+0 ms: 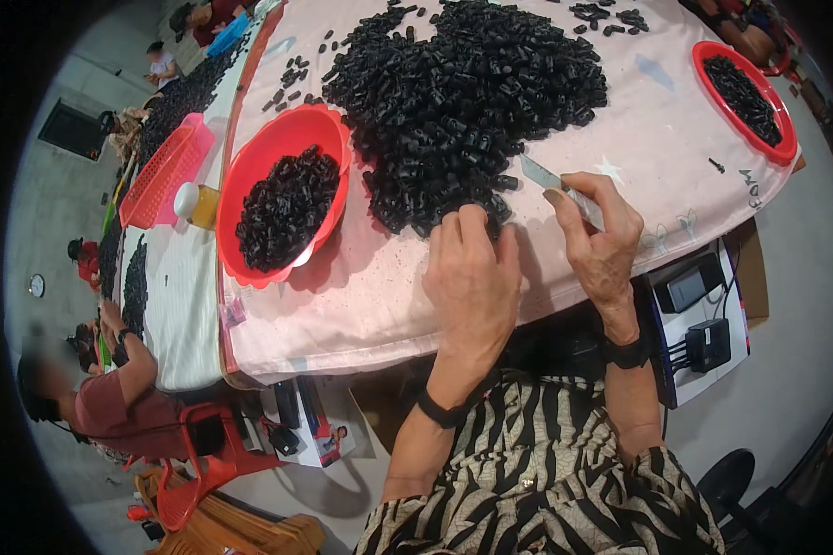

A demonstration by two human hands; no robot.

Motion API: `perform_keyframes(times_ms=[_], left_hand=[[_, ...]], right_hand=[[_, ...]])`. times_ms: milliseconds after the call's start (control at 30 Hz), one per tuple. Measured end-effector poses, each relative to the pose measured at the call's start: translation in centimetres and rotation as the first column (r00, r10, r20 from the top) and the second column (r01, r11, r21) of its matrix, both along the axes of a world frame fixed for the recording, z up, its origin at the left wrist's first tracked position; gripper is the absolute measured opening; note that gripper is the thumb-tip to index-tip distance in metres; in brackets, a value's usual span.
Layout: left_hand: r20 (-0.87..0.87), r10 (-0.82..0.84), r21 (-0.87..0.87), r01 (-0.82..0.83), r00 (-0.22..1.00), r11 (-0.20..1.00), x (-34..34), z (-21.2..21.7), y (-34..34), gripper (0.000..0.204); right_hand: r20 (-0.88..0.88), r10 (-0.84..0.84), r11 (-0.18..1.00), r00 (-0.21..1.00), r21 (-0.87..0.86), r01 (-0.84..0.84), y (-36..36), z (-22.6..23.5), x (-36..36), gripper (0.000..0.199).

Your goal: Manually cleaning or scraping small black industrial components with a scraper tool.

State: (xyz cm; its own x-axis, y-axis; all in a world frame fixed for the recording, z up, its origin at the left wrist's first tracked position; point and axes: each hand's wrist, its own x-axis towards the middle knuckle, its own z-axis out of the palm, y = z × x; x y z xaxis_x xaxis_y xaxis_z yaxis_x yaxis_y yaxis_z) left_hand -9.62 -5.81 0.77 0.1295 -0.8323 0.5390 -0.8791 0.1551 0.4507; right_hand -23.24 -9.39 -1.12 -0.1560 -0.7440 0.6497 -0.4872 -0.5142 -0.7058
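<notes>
One knife [540, 173] in right grip [609, 242], left grip [472, 282] at one black-parts heap [463, 88]

1. Bright, fairly even light reaches you across the pink cloth [639, 120] mid-frame.
2. Your left hand [472, 277] casts a soft shadow to its right.
3. Small glints dot the dark black pieces [472, 83] at upper centre.
4. Your fisheye bends the cloth's near edge and blackens the corners.
5. At far left, a seated person's head [54, 363] is blurred, and the wall [46, 231] looks hazy.

Small black parts [463, 83] lie heaped loosely, upper centre; right of centre, a silver-bladed knife [542, 175] slants, tip up-left.
</notes>
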Motion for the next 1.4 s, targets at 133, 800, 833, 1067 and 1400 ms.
perform_keyframes(times_ms=[133,800,833,1067,1400], left_hand=[[-0.101,-0.024,0.054,0.030,0.995,0.998,0.8,-0.5,0.3,0.019],[-0.816,0.012,0.076,0.086,0.577,0.993,6.6,-0.3,5.5,0.018],[-0.820,0.014,0.073,0.081,0.572,0.994,6.6,-0.4,5.6,0.018],[-0.832,-0.062,-0.007,0.102,0.552,0.995,7.4,-0.4,5.8,0.017],[-0.993,-0.051,-0.023,0.256,0.103,0.966,8.0,-0.4,6.0,0.019]], right_hand=[[-0.034,0.000,1.000,0.999,0.018,0.001,0.0,-0.2,0.1,0.017],[-0.106,0.016,0.996,0.994,0.091,-0.007,0.5,0.3,0.9,0.014],[-0.113,0.022,0.996,0.993,0.089,-0.012,0.5,0.3,0.9,0.014],[-0.079,0.055,0.994,0.995,0.097,-0.047,1.5,1.1,1.4,0.013],[0.058,0.445,0.876,0.894,0.178,-0.448,5.1,3.5,6.6,0.016]])
